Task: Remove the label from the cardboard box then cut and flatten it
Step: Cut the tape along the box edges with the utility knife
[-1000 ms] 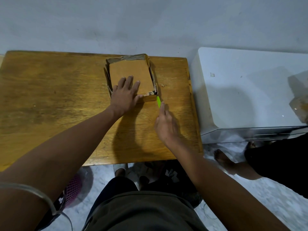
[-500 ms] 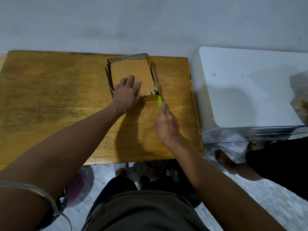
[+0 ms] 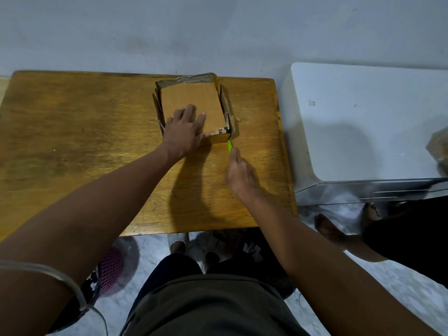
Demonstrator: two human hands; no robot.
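A brown cardboard box point(image 3: 191, 98) lies on the wooden table point(image 3: 72, 132) near its far edge, with loose flaps standing out along its left, back and right sides. A scrap of label with the digits 34 point(image 3: 220, 131) shows at its near right corner. My left hand point(image 3: 185, 130) presses flat on the box's near half, fingers spread. My right hand point(image 3: 240, 175) grips a green cutter point(image 3: 229, 146), whose tip touches the box's near right corner. The blade itself is too small to make out.
A white appliance point(image 3: 363, 122) stands right of the table, with a bag point(image 3: 440, 151) on its right edge. Another person's bare foot point(image 3: 327, 226) and dark-clothed leg are on the floor at right. Sandals and a pink mesh item point(image 3: 110, 265) lie under the table's front edge.
My right hand has slid the green cutter slightly toward me along the box's near right corner. My left hand stays pressed on the box.
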